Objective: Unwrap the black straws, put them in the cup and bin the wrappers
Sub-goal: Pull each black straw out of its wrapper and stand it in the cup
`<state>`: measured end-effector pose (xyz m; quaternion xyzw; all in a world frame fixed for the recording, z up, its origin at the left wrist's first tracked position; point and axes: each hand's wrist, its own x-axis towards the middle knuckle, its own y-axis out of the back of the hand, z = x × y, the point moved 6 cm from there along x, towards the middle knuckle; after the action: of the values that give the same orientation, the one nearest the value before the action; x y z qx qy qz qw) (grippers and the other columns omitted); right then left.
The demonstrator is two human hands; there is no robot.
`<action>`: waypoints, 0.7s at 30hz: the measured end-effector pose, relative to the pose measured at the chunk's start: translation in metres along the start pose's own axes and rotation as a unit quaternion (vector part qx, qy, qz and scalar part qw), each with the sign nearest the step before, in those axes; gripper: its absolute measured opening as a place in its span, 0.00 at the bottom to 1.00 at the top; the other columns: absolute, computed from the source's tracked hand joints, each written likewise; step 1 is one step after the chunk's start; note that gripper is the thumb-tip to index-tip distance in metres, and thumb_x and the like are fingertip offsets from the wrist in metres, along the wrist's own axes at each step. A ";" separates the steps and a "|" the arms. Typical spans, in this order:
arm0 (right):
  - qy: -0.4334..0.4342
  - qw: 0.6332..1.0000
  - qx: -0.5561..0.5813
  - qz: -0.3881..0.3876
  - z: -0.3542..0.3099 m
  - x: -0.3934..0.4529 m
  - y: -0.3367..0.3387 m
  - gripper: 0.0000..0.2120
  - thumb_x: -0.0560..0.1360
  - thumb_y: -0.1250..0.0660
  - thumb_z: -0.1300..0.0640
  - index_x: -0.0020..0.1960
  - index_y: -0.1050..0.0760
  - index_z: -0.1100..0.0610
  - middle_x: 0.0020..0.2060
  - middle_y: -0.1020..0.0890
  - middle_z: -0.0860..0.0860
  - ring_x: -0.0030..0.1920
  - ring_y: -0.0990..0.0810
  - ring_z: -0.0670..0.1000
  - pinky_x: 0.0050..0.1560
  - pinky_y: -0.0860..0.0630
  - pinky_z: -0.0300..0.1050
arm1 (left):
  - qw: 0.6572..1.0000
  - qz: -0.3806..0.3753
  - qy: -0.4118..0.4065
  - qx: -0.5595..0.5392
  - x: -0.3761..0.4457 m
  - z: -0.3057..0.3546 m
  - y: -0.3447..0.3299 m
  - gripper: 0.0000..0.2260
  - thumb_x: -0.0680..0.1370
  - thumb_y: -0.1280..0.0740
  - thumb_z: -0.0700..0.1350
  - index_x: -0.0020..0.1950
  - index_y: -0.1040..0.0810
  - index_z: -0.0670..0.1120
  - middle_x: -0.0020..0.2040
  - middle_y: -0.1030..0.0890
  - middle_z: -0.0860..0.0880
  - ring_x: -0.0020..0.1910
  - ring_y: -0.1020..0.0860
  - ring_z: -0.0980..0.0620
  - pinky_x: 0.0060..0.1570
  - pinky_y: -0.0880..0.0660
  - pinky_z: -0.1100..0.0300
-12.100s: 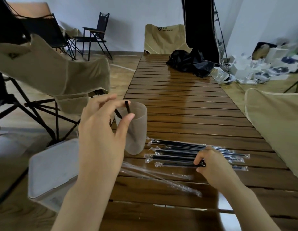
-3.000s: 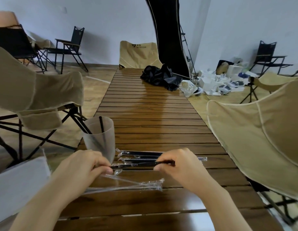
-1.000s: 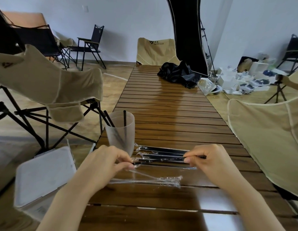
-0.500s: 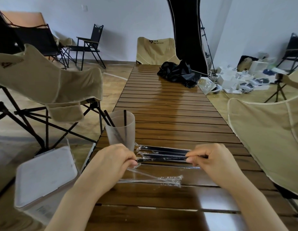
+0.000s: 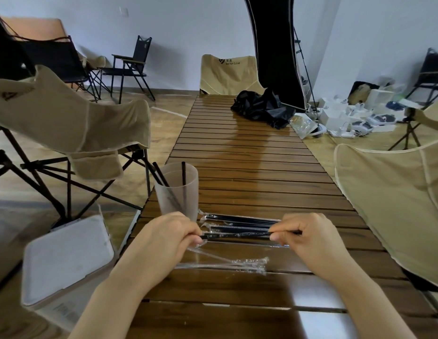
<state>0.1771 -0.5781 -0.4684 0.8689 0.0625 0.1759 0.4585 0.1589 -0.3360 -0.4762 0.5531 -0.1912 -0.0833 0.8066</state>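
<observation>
Frosted cup [image 5: 177, 189] upright near the left edge of the slatted wooden bench [image 5: 249, 167], with two unwrapped black straws [image 5: 183, 177] leaning inside, tips above the rim. White lidded bin [image 5: 66, 260] on the floor, left of the bench's near corner, lid closed; contents not visible.

Left hand [image 5: 164, 241] and right hand [image 5: 308, 238] each with a pinching grip, fingers curled, on opposite ends of one wrapped straw [image 5: 237, 234] held level just above the bench. More wrapped straws [image 5: 240, 220] in a row on the slats just beyond it, right of the cup base. Two empty clear wrappers [image 5: 227, 264] flat on the bench nearer than the hands, crossing at the right end.

"WATER CLEAR" printed with a logo on the backrest of the tan chair [image 5: 227, 74] at the far end of the bench. No other writing readable.

Black bag [image 5: 262, 107] crumpled at the far right of the bench. Long bare stretch of slats between the straws and the bag. Tan folding chair [image 5: 66, 123] close along the left edge, another tan chair [image 5: 394, 199] close along the right. Clutter of white boxes [image 5: 355, 116] on the floor far right.
</observation>
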 end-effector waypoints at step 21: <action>0.018 0.999 0.030 -0.022 -0.020 0.009 -0.027 0.08 0.74 0.31 0.55 0.50 0.17 0.44 0.38 0.20 0.37 0.40 0.22 0.37 0.43 0.27 0.32 | 0.999 0.002 0.039 -0.019 0.005 0.006 0.002 0.08 0.74 0.33 0.62 0.50 0.21 0.63 0.42 0.20 0.65 0.43 0.23 0.70 0.41 0.28 0.74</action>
<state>0.1792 -0.5447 -0.4775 0.8774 0.0953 0.1793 0.4346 0.1613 -0.3420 -0.4718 0.5398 -0.1592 -0.0642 0.8241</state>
